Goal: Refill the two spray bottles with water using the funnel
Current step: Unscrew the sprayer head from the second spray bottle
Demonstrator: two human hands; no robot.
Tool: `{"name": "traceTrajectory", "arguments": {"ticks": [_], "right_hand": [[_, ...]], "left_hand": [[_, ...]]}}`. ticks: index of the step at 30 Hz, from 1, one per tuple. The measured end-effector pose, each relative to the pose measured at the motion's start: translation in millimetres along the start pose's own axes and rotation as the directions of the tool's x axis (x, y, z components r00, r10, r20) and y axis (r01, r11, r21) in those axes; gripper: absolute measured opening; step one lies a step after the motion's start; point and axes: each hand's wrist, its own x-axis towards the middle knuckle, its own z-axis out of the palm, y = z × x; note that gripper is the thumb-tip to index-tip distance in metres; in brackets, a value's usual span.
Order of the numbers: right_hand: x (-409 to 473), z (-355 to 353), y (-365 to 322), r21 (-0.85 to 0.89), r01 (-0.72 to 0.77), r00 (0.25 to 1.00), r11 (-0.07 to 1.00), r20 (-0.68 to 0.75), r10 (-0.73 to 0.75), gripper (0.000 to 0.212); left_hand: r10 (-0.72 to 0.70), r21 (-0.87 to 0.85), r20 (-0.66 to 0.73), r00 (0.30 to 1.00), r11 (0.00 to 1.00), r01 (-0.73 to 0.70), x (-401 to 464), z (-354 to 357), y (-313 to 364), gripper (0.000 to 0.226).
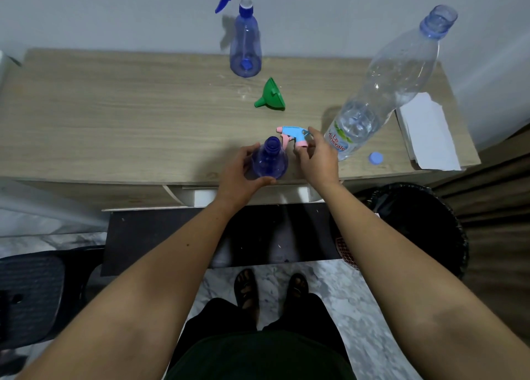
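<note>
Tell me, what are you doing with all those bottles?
A person is getting spray bottles ready to refill. The left hand steadies an open blue spray bottle at the near edge of the wooden table, and the right hand holds its pink and blue spray head, which is off. The green funnel lies on its side, not yet used. A big uncapped water bottle stands at the right, its cap beside it. The second spray bottle at the back has its head on.

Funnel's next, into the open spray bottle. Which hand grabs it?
Right. The right hand only has the loose sprayer head to put down, and the funnel lies just beyond it. The left hand is steadying the open spray bottle.
</note>
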Motion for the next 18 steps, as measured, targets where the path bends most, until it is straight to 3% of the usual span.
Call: {"name": "traceTrajectory", "arguments": {"ticks": [9, 18], "right_hand": [[-7.6, -1.0, 4.1, 0.062, 0.018, 1.000, 0.998, -0.026, -0.017, 0.030], [-5.4, -10.7, -11.5, 0.070, 0.064, 0.991, 0.995, -0.121, -0.056, 0.023]], "left_hand": [[-0.011, -0.015, -0.006, 1.000, 1.000, 0.011, -0.6, -0.1, 2.0, 0.089], [-0.028, 0.001, 0.003, 1.000, 1.000, 0.028, -1.4, -1.2, 4.2, 0.091]]}}
